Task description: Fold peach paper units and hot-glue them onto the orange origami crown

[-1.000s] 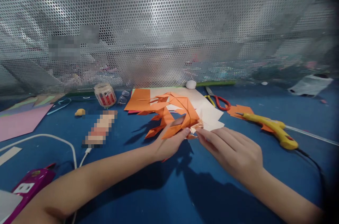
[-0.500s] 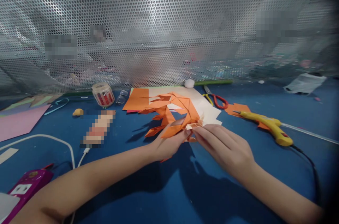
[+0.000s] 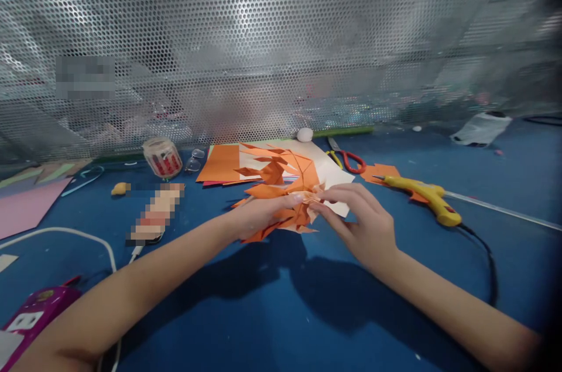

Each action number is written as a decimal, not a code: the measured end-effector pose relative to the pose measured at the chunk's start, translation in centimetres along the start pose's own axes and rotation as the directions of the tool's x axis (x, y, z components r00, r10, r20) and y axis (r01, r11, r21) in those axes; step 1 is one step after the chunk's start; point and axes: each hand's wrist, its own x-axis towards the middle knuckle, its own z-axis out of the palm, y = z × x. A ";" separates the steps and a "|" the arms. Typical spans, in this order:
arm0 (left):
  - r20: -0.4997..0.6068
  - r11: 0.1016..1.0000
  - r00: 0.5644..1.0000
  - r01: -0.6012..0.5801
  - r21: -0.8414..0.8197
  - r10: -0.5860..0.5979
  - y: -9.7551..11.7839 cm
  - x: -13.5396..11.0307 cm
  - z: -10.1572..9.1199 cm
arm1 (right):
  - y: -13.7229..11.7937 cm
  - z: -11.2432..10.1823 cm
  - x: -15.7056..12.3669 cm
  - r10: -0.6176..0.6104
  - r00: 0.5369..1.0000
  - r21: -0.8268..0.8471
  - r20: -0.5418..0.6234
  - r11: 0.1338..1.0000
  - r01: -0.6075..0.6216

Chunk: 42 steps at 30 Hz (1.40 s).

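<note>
An orange folded-paper figure (image 3: 302,164) with several pointed tips is held above the blue table. My left hand (image 3: 259,214) is closed on its near side, the thumb pressed on a paler, crumpled paper part (image 3: 309,197). From the right, my right hand (image 3: 362,219) pinches the edge of that same pale part between thumb and fingers. Some of the left fingers are hidden behind the paper.
Behind the figure lie stacked paper sheets (image 3: 219,162), a white ball (image 3: 305,135) and red-handled scissors (image 3: 353,162). A yellow glue gun (image 3: 421,193) rests at right. At left are a jar (image 3: 162,158), eyeglasses (image 3: 194,160), a blurred phone (image 3: 156,214) and a purple power strip (image 3: 39,313).
The paper figure has turned in my hands, showing more of its pale part. My left thumb now lies across that part. The view has shifted slightly to the right.
</note>
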 end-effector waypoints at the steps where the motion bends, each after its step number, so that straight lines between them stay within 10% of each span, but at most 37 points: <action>1: 0.000 1.000 1.000 0.021 -0.007 -0.021 0.3 0.0 -0.1 | 0.2 0.2 -0.1 0.095 0.995 0.037 -0.033 0.995 -0.094; 7: -0.085 0.993 0.990 0.115 -0.016 -0.116 1.0 0.0 -0.6 | 0.9 1.0 0.1 0.544 0.821 0.286 0.175 0.770 -0.571; 18: -0.208 0.980 0.959 0.200 0.015 -0.192 2.0 0.5 -1.7 | -0.5 0.8 1.1 0.634 0.560 0.422 0.534 0.373 -0.826; 42: -0.132 0.979 0.984 0.140 0.151 -0.120 1.5 0.0 -1.7 | -0.8 0.2 1.1 0.702 0.504 0.362 0.503 0.359 -0.860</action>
